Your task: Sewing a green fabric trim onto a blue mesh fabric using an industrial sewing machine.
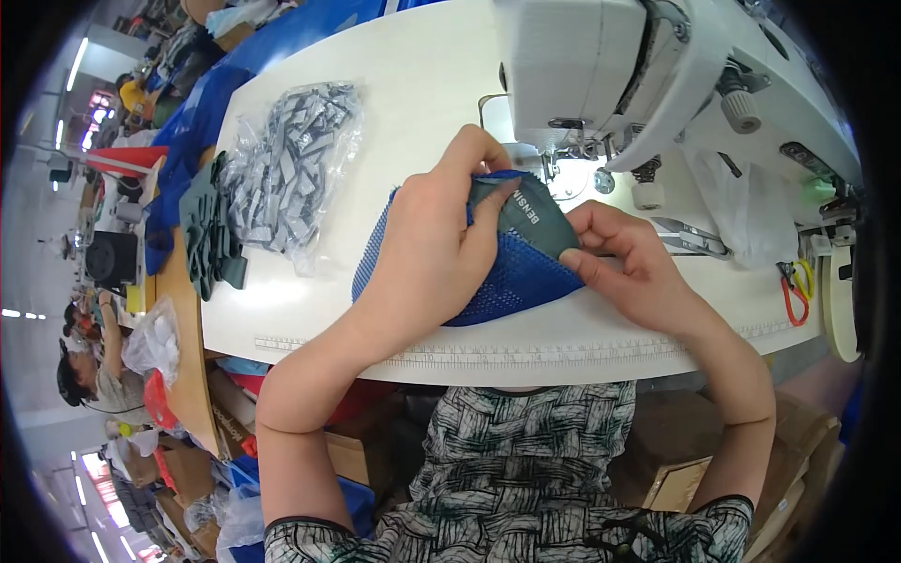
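Observation:
Both my hands hold a blue mesh fabric piece (pixel 526 281) with a dark green fabric panel (pixel 537 218) that bears pale lettering, just in front of the sewing machine (pixel 582 84). My left hand (pixel 436 239) pinches its upper edge between thumb and fingers, covering much of the mesh. On the panel's right edge, my right hand (pixel 629 267) grips with thumb and curled fingers. The needle and presser foot area (pixel 563 169) is lit right behind the fabric. Whether the panel is stitched to the mesh, I cannot tell.
A clear bag of small grey labels (pixel 296 169) lies at left beside stacked dark green fabric pieces (pixel 208 230). Metal scissors (pixel 690 235) and red-and-yellow snips (pixel 796 286) lie at right. A ruler strip (pixel 469 357) runs along the table's front edge. Another person (pixel 99 375) sits far left.

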`<move>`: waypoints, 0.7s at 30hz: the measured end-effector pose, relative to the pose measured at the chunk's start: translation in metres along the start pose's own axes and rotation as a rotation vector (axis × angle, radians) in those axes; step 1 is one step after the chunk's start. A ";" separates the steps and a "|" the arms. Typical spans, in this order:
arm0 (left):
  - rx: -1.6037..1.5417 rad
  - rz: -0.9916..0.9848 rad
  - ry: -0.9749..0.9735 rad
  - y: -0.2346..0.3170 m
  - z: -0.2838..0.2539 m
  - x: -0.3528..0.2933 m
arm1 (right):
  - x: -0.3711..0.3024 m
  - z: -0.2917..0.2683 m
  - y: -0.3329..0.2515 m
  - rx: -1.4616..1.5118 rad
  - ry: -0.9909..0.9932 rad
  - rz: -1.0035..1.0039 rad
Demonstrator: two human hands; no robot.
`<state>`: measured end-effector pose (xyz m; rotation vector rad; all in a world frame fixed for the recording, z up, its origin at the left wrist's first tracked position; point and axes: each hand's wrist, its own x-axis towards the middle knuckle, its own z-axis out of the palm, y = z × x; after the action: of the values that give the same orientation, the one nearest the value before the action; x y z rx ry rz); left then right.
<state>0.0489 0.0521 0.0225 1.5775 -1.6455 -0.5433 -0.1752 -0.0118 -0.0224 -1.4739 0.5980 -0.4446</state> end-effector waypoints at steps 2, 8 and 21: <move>-0.052 -0.138 -0.041 -0.001 -0.002 0.000 | -0.003 0.000 0.000 0.023 0.027 -0.001; -0.644 -0.503 -0.263 -0.019 -0.012 0.006 | -0.008 -0.004 0.007 -0.191 0.023 -0.229; -0.544 -0.221 -0.545 0.004 -0.036 0.000 | -0.011 0.005 0.007 0.008 0.108 -0.183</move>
<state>0.0742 0.0598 0.0475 1.2602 -1.5068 -1.5039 -0.1814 -0.0011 -0.0285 -1.5098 0.5479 -0.6717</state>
